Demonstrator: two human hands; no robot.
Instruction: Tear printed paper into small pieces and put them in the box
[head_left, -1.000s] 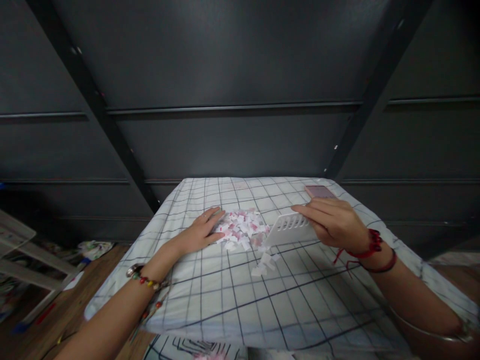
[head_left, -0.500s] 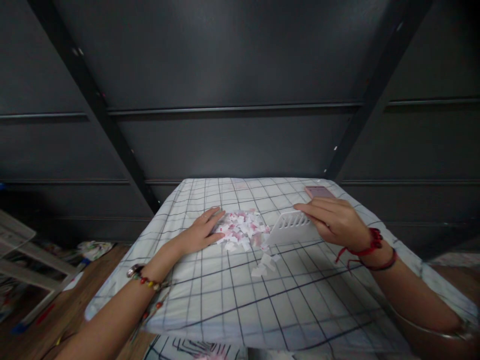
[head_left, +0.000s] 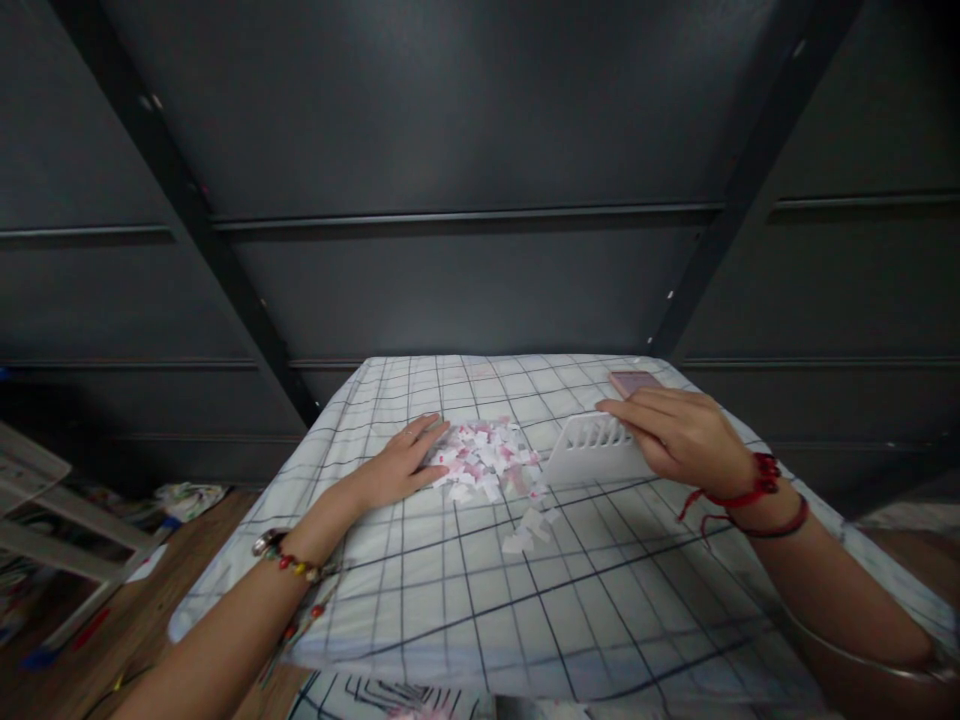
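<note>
I have the left hand at the left side of a pile of paper scraps, fingers parted and thumb held away, around the middle of the checked tabletop. With the right hand I'm pinching a white slotted plate, just right of the pile. A few loose scraps lie toward the near edge; a pink phone lies by the far right corner.

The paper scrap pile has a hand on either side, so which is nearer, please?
Left: the left hand is at the left edge of the paper scrap pile, while the right hand is farther off to its right, holding a white slotted plate.
</note>
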